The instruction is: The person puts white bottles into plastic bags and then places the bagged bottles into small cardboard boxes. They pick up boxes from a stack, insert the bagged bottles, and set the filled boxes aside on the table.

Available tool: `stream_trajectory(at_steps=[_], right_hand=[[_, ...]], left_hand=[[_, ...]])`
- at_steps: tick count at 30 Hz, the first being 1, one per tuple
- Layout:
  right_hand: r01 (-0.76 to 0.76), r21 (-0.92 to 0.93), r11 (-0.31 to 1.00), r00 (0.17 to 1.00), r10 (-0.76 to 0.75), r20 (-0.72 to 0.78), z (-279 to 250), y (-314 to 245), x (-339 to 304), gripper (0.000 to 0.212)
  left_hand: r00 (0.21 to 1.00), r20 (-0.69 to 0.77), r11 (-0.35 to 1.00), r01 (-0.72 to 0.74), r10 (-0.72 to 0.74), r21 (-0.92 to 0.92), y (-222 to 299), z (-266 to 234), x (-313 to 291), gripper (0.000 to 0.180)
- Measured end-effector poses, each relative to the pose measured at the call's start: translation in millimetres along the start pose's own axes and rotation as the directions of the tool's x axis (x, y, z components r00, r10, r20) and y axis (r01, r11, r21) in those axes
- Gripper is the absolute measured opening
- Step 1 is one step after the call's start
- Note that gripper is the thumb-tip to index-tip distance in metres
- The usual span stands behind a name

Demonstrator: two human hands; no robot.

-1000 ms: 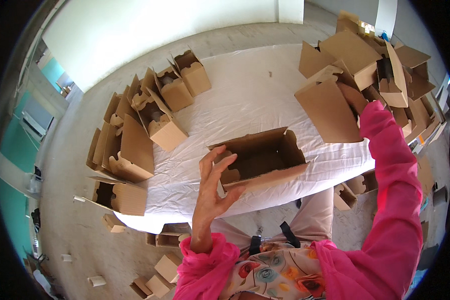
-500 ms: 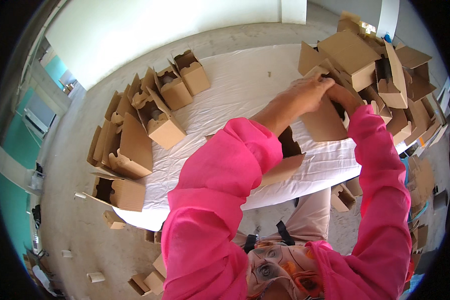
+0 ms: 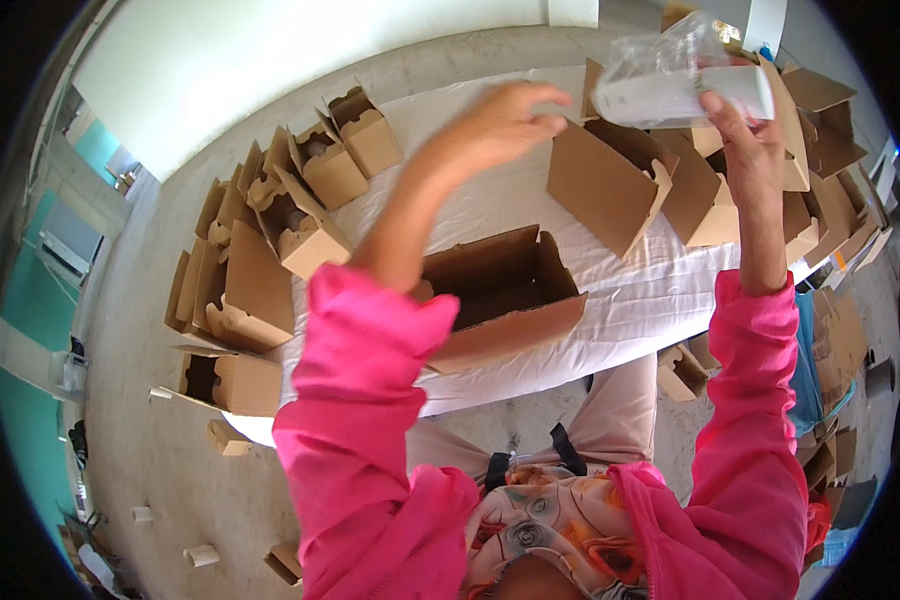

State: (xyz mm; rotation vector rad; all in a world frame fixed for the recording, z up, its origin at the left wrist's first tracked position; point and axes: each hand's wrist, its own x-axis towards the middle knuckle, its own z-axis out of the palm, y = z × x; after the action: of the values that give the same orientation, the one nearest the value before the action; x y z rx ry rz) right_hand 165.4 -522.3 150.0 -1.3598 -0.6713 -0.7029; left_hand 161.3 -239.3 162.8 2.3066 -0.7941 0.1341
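Observation:
My right hand (image 3: 755,155) is raised at the far right of the table, closed round a white cylinder-like item in a clear plastic bag (image 3: 660,98). The bag's loose end crumples upward at its left. My left hand (image 3: 505,122) hovers over the far middle of the table with fingers apart and nothing in them, a little blurred by motion. Between the hands, an open cardboard box (image 3: 602,190) stands tilted below the bagged item. A wider open carton (image 3: 515,338) lies before me, its visible inside dark and its left end partly behind my left sleeve.
Several open cardboard boxes (image 3: 255,295) line the table's left side, some with items inside. More cartons (image 3: 830,150) are heaped at the right. A white cloth (image 3: 660,285) covers the table. On the floor lie small boxes (image 3: 228,438) and white rolls (image 3: 201,555).
My right hand has come up out of the box at the right with the bagged white item. My left hand has let go of that box and moved left.

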Motion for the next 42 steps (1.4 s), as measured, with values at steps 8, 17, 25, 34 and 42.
stream_trajectory(at_steps=[8, 17, 25, 34, 42], right_hand=[[-0.197, 0.371, 0.907, 0.928, 0.05, 0.37, 84.3, -52.1, -62.2, 0.05], [-0.056, -0.242, 0.969, 0.547, 0.233, 0.804, 122.3, -35.3, -91.6, 0.055], [-0.081, -0.461, 0.884, 0.081, 0.467, 0.88, 152.7, -6.0, -93.3, 0.048], [0.376, -0.396, 0.838, -0.171, 0.482, 0.859, 186.9, 32.9, -123.1, 0.049], [-0.207, -0.115, 0.972, 0.682, 0.227, 0.695, 109.5, -34.5, -114.9, 0.044]], left_hand=[[0.934, -0.357, 1.0, -0.007, 0.002, -0.012, 22.1, -7.3, -195.0, 0.019], [0.931, -0.278, 0.954, 0.276, -0.235, 0.115, -1.1, 66.1, -225.9, 0.041], [0.936, -0.231, 0.961, 0.277, -0.264, 0.024, 4.6, 65.2, -216.2, 0.046], [0.81, -0.563, 0.982, 0.185, -0.167, -0.026, -5.6, 97.7, -242.1, 0.038], [0.704, -0.668, 0.968, 0.227, -0.241, -0.109, -4.0, 112.4, -247.0, 0.049]])
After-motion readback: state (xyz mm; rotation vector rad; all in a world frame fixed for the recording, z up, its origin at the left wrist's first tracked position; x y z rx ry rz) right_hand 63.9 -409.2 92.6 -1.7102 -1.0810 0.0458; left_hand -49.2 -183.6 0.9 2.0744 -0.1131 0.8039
